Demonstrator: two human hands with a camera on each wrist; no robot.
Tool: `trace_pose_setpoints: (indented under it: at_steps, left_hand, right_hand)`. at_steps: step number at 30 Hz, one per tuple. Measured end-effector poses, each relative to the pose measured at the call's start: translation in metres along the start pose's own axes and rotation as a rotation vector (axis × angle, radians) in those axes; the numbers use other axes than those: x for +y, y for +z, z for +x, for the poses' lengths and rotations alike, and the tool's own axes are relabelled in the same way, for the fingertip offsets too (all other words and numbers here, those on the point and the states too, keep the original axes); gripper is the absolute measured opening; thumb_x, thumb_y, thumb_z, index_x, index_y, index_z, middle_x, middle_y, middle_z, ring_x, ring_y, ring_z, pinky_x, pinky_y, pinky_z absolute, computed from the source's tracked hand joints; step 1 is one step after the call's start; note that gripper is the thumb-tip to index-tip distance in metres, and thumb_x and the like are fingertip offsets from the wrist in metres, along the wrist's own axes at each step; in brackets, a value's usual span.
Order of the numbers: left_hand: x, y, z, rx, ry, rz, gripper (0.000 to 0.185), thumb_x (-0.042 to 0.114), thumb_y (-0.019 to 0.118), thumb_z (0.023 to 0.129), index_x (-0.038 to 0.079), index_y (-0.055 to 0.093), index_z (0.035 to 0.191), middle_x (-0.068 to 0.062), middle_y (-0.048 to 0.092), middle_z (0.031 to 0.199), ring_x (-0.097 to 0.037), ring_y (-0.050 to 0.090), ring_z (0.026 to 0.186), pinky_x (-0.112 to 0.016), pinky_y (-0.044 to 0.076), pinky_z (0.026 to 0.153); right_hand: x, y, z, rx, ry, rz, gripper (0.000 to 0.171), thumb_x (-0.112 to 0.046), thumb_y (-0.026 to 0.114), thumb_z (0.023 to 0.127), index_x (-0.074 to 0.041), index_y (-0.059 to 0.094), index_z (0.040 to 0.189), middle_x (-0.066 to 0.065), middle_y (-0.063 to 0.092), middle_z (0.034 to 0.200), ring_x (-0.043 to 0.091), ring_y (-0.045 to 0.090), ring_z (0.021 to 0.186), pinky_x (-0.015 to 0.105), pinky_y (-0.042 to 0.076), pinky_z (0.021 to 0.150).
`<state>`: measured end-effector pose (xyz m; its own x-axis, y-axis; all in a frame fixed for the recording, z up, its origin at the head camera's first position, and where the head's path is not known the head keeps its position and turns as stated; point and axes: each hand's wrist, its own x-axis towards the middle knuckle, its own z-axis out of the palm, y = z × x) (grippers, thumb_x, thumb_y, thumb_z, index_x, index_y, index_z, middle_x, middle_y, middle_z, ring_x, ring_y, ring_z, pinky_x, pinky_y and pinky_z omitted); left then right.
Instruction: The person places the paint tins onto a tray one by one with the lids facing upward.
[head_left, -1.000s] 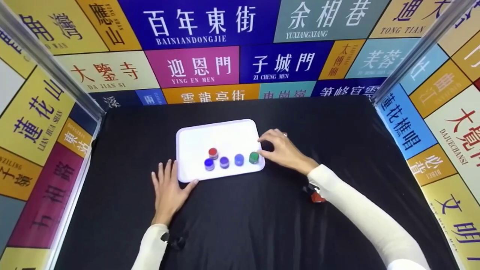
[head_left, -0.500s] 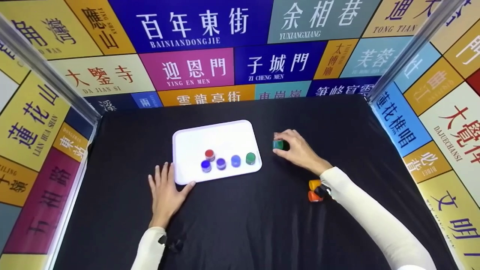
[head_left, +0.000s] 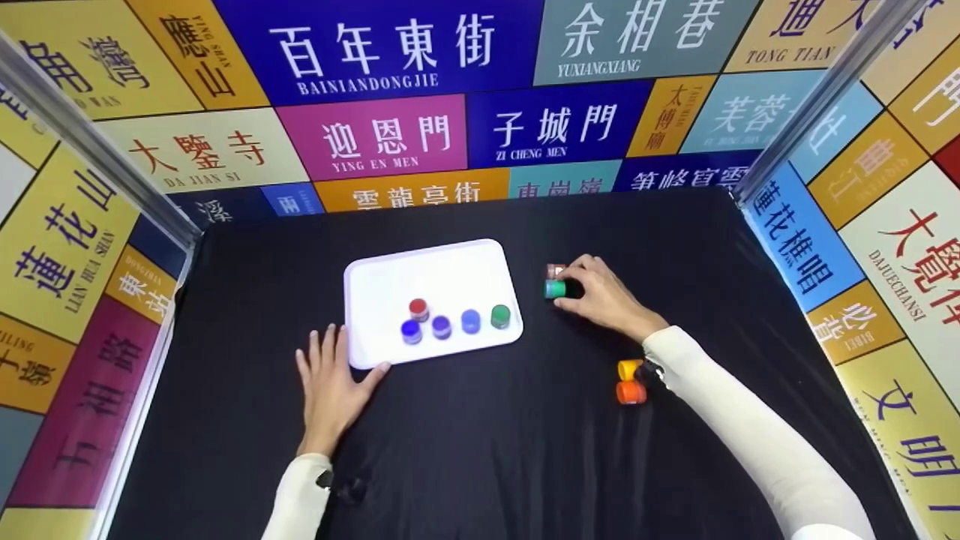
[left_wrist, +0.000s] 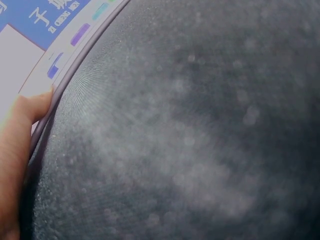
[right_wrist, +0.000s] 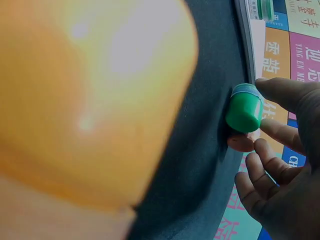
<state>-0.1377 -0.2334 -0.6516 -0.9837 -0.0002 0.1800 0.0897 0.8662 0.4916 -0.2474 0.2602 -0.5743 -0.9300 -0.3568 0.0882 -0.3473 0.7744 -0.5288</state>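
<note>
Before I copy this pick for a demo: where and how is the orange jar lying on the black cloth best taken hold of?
The orange jar seems to lie on its side beside the yellow jar, close under the right sleeve. Probably pinch its round body across the width from above, one finger on the near side, the thumb in the gap by the yellow one. End-on fingers would likely push it into a roll.

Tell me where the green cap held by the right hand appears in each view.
Head: green cap right of the white tray, at the right hand fingertips.
Left wrist: not in it; only the tray rim.
Right wrist: right of centre.
Shared landmark: the white tray.
</note>
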Motion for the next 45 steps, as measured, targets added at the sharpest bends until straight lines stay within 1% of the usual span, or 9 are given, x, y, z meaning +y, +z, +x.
trace_pose_setpoints:
  at_steps: [5,11,20,23,27,31,37,42,45]
  left_hand:
    - [0.001,0.001,-0.002,0.0,-0.002,-0.003,0.108,0.068,0.075,0.094,0.002,0.037,0.17,-0.027,0.033,0.176,-0.05,0.012,0.167,-0.07,-0.003,0.132]
    - [0.002,0.0,-0.001,-0.004,-0.001,-0.004,0.107,0.068,0.075,0.095,0.003,0.036,0.171,-0.026,0.032,0.176,-0.05,0.011,0.167,-0.069,-0.004,0.132]
    - [0.0,-0.001,-0.001,-0.003,0.002,-0.005,0.109,0.068,0.075,0.095,0.003,0.034,0.172,-0.026,0.031,0.177,-0.05,0.01,0.168,-0.069,-0.004,0.132]
    - [0.0,0.001,-0.002,-0.001,0.0,-0.006,0.108,0.068,0.076,0.094,0.003,0.035,0.171,-0.026,0.031,0.176,-0.05,0.011,0.167,-0.069,-0.004,0.132]
    - [0.0,0.002,-0.002,-0.002,0.003,-0.006,0.108,0.068,0.075,0.095,0.003,0.035,0.171,-0.027,0.032,0.176,-0.051,0.011,0.167,-0.071,-0.003,0.132]
    - [0.0,0.001,-0.001,-0.005,0.005,-0.006,0.109,0.069,0.075,0.095,0.003,0.035,0.171,-0.026,0.031,0.176,-0.051,0.011,0.167,-0.07,-0.004,0.132]
    - [-0.001,-0.002,0.001,-0.004,0.002,-0.001,0.109,0.071,0.074,0.094,0.004,0.034,0.172,-0.026,0.031,0.177,-0.05,0.01,0.168,-0.069,-0.005,0.132]
    - [-0.001,0.0,0.0,-0.003,-0.001,-0.004,0.109,0.069,0.075,0.094,0.003,0.035,0.171,-0.026,0.032,0.176,-0.05,0.01,0.168,-0.069,-0.004,0.132]
    - [-0.001,0.0,0.0,0.002,0.002,-0.003,0.109,0.068,0.076,0.094,0.003,0.035,0.171,-0.026,0.032,0.176,-0.051,0.011,0.167,-0.07,-0.004,0.132]
  right_hand:
    - [-0.001,0.001,0.003,-0.038,0.01,-0.023,0.043,-0.025,0.089,0.094,-0.003,0.077,0.128,0.013,0.062,0.118,0.033,0.053,0.108,0.047,0.049,0.095]
    - [-0.005,0.001,0.005,-0.037,0.002,-0.075,0.038,-0.022,0.09,0.092,-0.004,0.078,0.124,0.01,0.062,0.11,0.031,0.053,0.104,0.046,0.05,0.089]
    - [-0.006,0.0,0.012,-0.036,-0.033,-0.127,0.035,-0.019,0.091,0.09,-0.003,0.079,0.119,0.013,0.064,0.107,0.034,0.055,0.1,0.048,0.053,0.089]
    - [-0.006,-0.001,0.014,-0.036,-0.044,-0.131,0.031,-0.019,0.09,0.091,-0.003,0.079,0.115,0.012,0.065,0.108,0.033,0.055,0.099,0.049,0.053,0.088]
    - [-0.006,-0.004,0.013,-0.049,-0.028,-0.113,0.025,-0.022,0.09,0.093,-0.006,0.081,0.109,0.009,0.065,0.107,0.03,0.055,0.097,0.047,0.052,0.086]
    - [-0.008,-0.006,0.008,-0.082,-0.008,-0.095,0.026,-0.026,0.091,0.092,-0.008,0.082,0.107,0.007,0.064,0.104,0.028,0.056,0.096,0.046,0.052,0.086]
    - [-0.013,-0.006,0.007,-0.124,0.016,-0.091,0.032,-0.027,0.09,0.093,-0.006,0.081,0.114,0.01,0.066,0.109,0.03,0.059,0.099,0.049,0.054,0.088]
    - [-0.019,-0.002,0.009,-0.147,-0.008,-0.161,0.035,-0.028,0.092,0.09,-0.006,0.078,0.114,0.012,0.066,0.112,0.033,0.062,0.101,0.053,0.056,0.088]
    - [-0.021,0.001,0.01,-0.135,-0.038,-0.214,0.033,-0.027,0.092,0.088,-0.006,0.078,0.111,0.013,0.067,0.112,0.037,0.064,0.103,0.056,0.056,0.088]
